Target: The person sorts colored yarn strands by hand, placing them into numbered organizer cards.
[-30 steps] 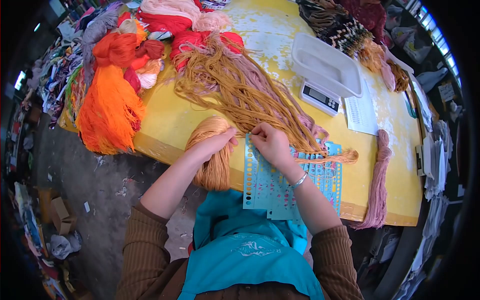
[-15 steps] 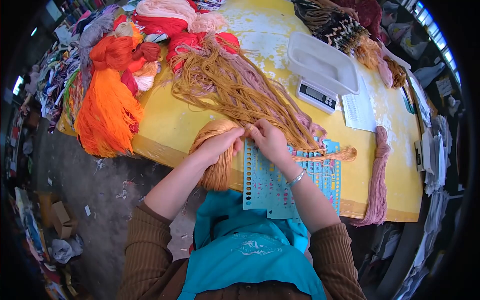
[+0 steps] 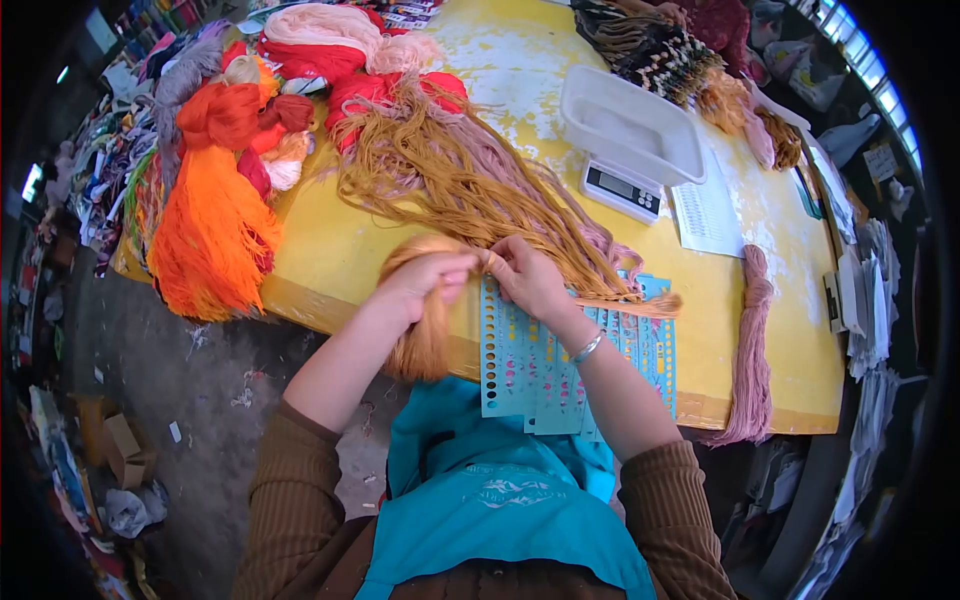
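Observation:
My left hand (image 3: 435,280) is closed on the upper part of a light orange yarn hank (image 3: 425,345), which hangs over the table's front edge. Close beside it, my right hand (image 3: 528,280) pinches the same yarn, fingertips nearly touching those of the left. From under the right hand a thin strand bundle (image 3: 640,303) stretches right across teal punched cards (image 3: 540,375). Just behind the hands lies a long spread of mustard yarn (image 3: 470,190) mixed with mauve yarn.
Bright orange yarn (image 3: 210,230) and red hanks lie at the left. A scale (image 3: 622,190) with a white tray (image 3: 635,125) stands behind, near a printed sheet (image 3: 708,210). A mauve hank (image 3: 750,350) lies at the right. Another person's hand (image 3: 672,14) shows at the top.
The strand bundle's right end has been drawn left. My left hand has turned and shifted slightly, and the orange hank is blurred by motion. The whole view has moved a little.

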### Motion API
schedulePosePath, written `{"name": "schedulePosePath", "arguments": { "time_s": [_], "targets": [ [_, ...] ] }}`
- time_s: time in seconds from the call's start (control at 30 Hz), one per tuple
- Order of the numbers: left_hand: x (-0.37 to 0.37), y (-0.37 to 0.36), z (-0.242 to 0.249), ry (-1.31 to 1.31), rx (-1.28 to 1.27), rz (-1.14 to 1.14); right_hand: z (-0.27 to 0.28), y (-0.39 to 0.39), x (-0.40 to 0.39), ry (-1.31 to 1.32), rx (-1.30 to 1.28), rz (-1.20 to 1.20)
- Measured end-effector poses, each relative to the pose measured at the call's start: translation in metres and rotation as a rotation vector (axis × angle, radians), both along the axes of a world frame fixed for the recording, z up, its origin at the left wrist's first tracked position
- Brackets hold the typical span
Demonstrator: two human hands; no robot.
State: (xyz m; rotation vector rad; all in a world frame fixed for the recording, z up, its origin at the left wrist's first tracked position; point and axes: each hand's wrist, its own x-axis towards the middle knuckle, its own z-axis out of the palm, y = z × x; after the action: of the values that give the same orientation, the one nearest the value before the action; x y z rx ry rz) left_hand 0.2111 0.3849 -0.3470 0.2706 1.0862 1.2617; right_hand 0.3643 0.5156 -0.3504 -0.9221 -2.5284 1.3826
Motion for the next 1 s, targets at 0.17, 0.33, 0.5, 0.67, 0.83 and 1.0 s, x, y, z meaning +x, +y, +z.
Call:
{"name": "schedulePosePath", "arguments": {
  "time_s": [0.17,0.33,0.5,0.67,0.83,1.0],
  "targets": [
    [-0.075,-0.046,0.014,-0.289,0.354,0.378,0.015,-0.009,0.000,-0.075,0.119,0.007],
    [-0.134,-0.073,0.032,-0.249,0.643,0.806,0.014,-0.011,0.000,-0.071,0.177,0.014],
    [-0.072,-0.049,0.028,0.569,0.015,0.451,0.017,-0.016,0.005,-0.039,0.269,0.071],
    [-0.047,-0.043,-0.010,1.579,0.215,-0.071,0.000,-0.022,0.000,0.216,0.593,0.120],
    [-0.038,-0.031,-0.030,1.552,-0.124,-0.062,-0.012,-0.021,-0.010,0.215,0.790,0.178],
    [-0.046,-0.031,-0.044,1.423,-0.058,-0.140,-0.007,-0.020,-0.001,0.388,0.284,0.051]
  ]
}}
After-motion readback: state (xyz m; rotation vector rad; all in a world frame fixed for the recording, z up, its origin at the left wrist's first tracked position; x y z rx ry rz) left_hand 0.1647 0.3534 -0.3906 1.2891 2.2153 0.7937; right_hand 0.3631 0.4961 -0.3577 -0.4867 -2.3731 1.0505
